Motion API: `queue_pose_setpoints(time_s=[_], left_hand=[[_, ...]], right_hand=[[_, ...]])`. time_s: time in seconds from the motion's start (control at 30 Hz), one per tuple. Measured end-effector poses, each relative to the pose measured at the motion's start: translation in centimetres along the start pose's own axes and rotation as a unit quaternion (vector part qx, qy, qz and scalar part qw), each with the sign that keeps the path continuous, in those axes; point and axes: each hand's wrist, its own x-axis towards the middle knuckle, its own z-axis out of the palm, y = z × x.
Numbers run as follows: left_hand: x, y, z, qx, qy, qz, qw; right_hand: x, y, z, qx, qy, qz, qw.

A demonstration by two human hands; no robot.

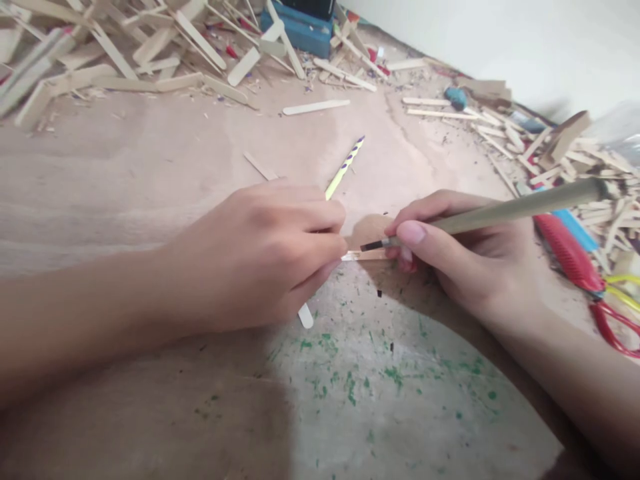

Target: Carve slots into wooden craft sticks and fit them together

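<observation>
My left hand, fingers bent and pressed together, holds a narrow wooden craft stick down against the table. The stick's right part sticks out from under the fingertips and bears small dark marks. In my right hand is a slim pen-like tool with a pale handle, metal collar and small dark flat tip. Whether that tip is a blade or a brush I cannot tell. It rests at or just above the stick. A second craft stick pokes out below my left hand, and a yellow pencil lies beyond it.
Loose craft sticks lie heaped at the back left around a blue block. More sticks pile up at the right. Red-handled pliers and red-and-yellow loops lie by my right forearm. Green specks mark the wooden table.
</observation>
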Motion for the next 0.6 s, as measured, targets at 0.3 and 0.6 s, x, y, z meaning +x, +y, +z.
queue_pose_setpoints(time_s=[0.3, 0.6], left_hand=[[0.2, -0.1, 0.1, -0.013, -0.013, 0.014, 1.000], [0.1, 0.0, -0.3, -0.010, -0.011, -0.006, 1.000]], right_hand=[[0.3, 0.0, -0.4, 0.014, 0.011, -0.029, 0.999], [0.5, -0.4, -1.9, -0.082, 0.081, -0.060, 0.992]])
